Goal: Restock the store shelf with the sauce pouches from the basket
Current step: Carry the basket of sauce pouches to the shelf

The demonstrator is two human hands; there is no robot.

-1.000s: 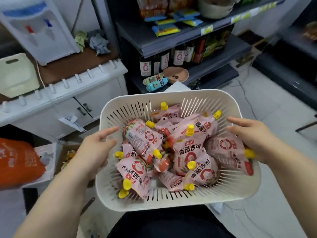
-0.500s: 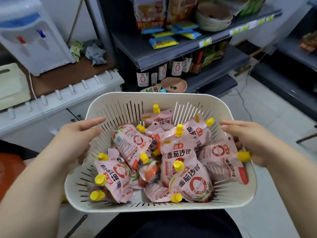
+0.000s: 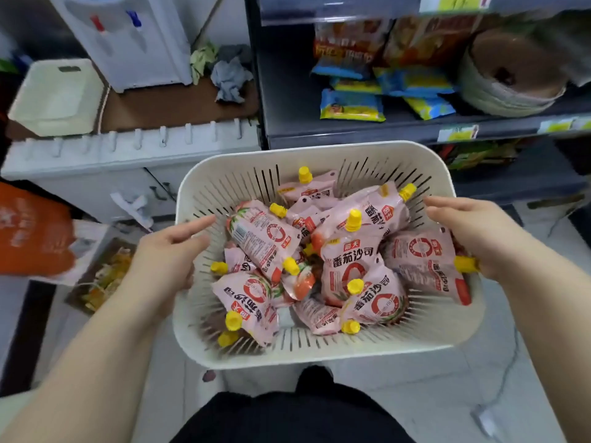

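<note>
- The shelf [image 3: 351, 135] looks closer now than before.
- The basket [image 3: 319, 353] is now right in front of it.
- The left hand [image 3: 166, 251] and right hand [image 3: 473, 238] still grip its sides.
- The sauce pouches [image 3: 348, 260] lie piled inside.

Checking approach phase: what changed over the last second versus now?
The basket, carried by left hand and right hand, moved closer to the shelf, which now fills the view above its rim. Nothing picked or released. Unchanged: both hands grip the basket's sides; the sauce pouches remain piled inside.
</note>
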